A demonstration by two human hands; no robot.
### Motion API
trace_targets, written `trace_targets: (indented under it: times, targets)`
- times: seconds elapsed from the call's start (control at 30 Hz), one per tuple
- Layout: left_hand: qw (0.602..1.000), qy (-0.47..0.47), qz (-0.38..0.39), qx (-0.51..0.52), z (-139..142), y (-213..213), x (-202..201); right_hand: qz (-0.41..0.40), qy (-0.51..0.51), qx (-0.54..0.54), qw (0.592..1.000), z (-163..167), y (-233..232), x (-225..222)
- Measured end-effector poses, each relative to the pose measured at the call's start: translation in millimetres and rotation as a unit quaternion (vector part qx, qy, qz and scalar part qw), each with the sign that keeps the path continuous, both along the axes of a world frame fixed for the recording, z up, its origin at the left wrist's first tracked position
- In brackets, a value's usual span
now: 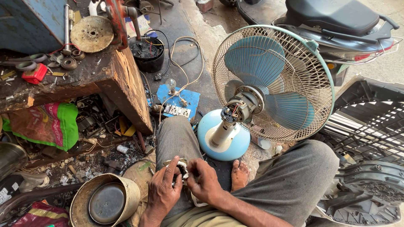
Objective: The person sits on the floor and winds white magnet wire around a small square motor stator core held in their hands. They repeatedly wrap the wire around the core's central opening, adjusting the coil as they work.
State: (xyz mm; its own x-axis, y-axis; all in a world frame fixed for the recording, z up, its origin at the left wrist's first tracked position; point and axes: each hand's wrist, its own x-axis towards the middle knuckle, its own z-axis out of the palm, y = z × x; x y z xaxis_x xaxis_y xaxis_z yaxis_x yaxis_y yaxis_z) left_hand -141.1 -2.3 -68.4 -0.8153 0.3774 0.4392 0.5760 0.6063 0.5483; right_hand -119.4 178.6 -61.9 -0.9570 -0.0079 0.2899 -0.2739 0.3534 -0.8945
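At the bottom centre of the frame, our left hand point(162, 194) and right hand point(205, 181) both close around a small white part point(181, 166); a blue fan point(269, 84) stands above.

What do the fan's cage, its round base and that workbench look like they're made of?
The fan cage looks like thin metal wire in a cream coating, dulled with age. The round base seems smooth, glossy pale blue plastic. The workbench appears to be thick raw wood, with visible grain, chipped edges and dark grime on top.
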Motion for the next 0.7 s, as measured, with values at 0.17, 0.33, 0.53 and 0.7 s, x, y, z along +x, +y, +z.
trace_targets:
  times: [0.17,0.33,0.53,0.7]
  targets:
    - [1.000,-0.005,0.011,-0.006,1.6,-2.3,2.2,0.075,0.127,0.075,0.986,5.0,4.6,-2.8]
    - [1.000,-0.005,0.001,-0.014,6.7,-1.8,3.7,0.113,0.021,0.073,0.991,20.4,10.8,-12.9]
    - [0.999,-0.013,-0.037,-0.006,14.0,2.3,3.6,0.154,-0.063,0.003,0.986,25.4,17.7,-26.0]
    - [0.998,-0.033,-0.049,-0.001,15.2,6.2,-1.4,0.164,-0.068,0.022,0.984,20.6,17.9,-23.9]
